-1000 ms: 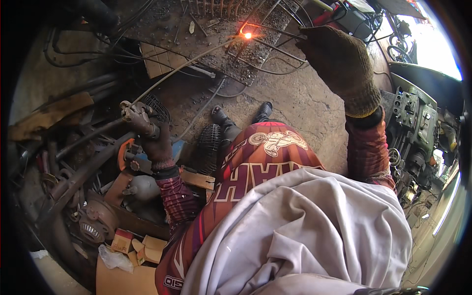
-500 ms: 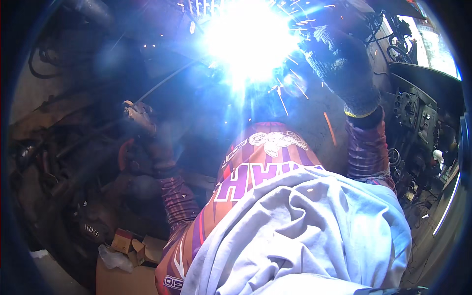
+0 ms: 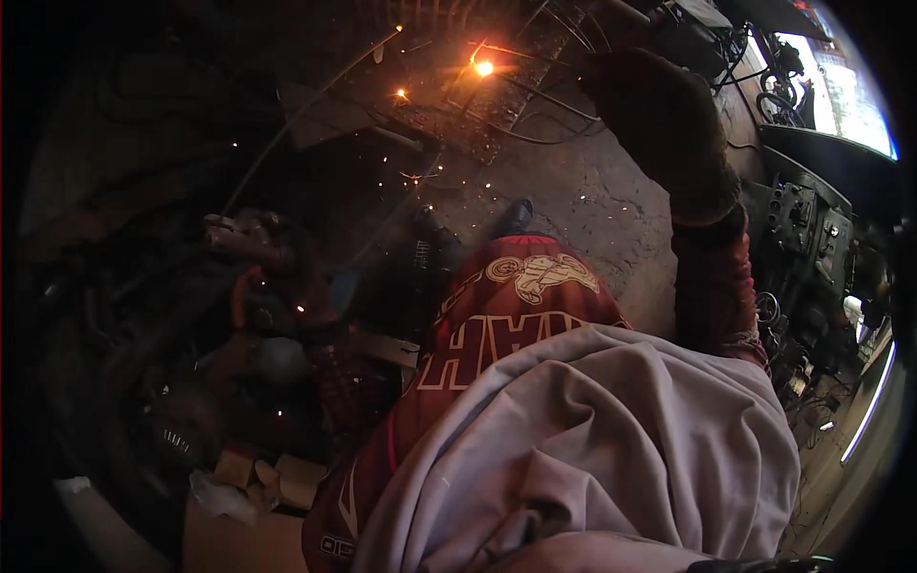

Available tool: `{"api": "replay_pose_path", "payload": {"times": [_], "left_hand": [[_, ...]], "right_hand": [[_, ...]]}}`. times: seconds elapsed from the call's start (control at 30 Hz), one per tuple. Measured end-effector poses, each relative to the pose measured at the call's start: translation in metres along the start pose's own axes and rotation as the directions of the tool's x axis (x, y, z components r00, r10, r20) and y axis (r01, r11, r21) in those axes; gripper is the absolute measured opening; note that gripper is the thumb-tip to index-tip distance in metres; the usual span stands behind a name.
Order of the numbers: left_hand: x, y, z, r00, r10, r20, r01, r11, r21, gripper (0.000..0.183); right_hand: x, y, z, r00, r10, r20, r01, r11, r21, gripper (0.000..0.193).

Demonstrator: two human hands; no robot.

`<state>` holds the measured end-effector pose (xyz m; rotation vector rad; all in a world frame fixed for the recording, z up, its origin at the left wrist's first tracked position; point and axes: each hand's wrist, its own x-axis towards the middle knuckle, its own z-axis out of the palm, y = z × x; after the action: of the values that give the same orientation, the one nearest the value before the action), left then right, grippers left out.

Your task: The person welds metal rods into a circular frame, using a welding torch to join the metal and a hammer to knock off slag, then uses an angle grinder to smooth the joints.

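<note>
My left hand (image 3: 291, 267), dim at the left, is closed round a welding electrode holder (image 3: 234, 232). From its jaws a long thin welding rod (image 3: 306, 117) slants up and right to a small glowing tip. My right hand (image 3: 659, 124), in a dark knit glove, is at the upper right with its fingers curled. Thin bent metal rods (image 3: 559, 100) run leftward from beside its fingertips; shadow hides the exact grip. Left of them, a bright orange hot spot (image 3: 484, 68) glows on the metalwork, apart from the rod's tip. Small sparks scatter below it.
A dark machine with knobs (image 3: 807, 220) stands at the right, with tangled cables (image 3: 778, 91) above. Opened cardboard boxes (image 3: 277, 480) and a clear plastic bag (image 3: 222, 498) lie at lower left. Below the hot spot is grey floor (image 3: 592, 181). Grey cloth (image 3: 611, 439) covers my front.
The blinding arc has gone out, leaving a glowing spot and dim light. My left hand has shifted slightly left, carrying the rod's tip away from the metalwork. My right hand stays nearly still.
</note>
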<state>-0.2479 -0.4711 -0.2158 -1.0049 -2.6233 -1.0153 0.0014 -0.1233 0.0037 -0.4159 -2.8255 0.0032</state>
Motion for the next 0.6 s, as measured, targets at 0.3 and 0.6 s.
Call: {"api": "replay_pose_path", "payload": {"times": [0.3, 0.6], "left_hand": [[-0.012, 0.004, 0.004, 0.817, -0.502, 0.283, 0.537, 0.486, -0.690, 0.068], [-0.017, -0.006, 0.016, 0.838, -0.517, 0.173, 0.476, 0.539, -0.695, 0.041]], "right_hand": [[0.002, -0.003, 0.000, 0.995, 0.105, 0.001, -0.104, 0.986, 0.134, 0.019], [0.005, -0.004, -0.002, 0.993, 0.101, -0.057, -0.097, 0.993, 0.071, 0.022]]}}
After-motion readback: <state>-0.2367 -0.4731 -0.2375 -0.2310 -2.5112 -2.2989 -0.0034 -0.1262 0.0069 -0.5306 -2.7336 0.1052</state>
